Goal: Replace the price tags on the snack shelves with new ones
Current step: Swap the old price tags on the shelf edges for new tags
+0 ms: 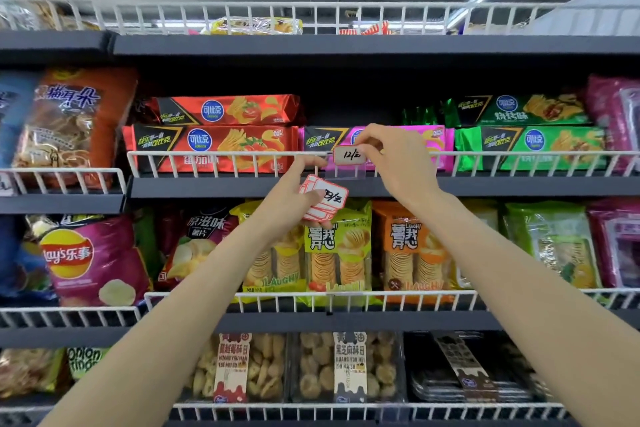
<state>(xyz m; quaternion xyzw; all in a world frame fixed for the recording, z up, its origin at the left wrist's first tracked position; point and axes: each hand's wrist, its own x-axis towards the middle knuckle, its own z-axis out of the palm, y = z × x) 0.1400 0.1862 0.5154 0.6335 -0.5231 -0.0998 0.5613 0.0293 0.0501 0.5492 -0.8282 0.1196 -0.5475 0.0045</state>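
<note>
Right hand [391, 156] is pinching a tag [349, 155] at the rail [214, 153], left hand [294, 198] is gripping the tag stack [322, 199]; most shelves look pending.

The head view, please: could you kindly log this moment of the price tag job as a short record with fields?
setting: snack shelves with a white wire rail along each front
right hand: right hand pinches a red-edged tag, handwritten 12, at the rail
tag position: in front of the pink snack pack, above a clear tag holder
left hand: left hand holds a stack of tags, fingertips by the rail
shelf below: stacked-crisp bags
</note>
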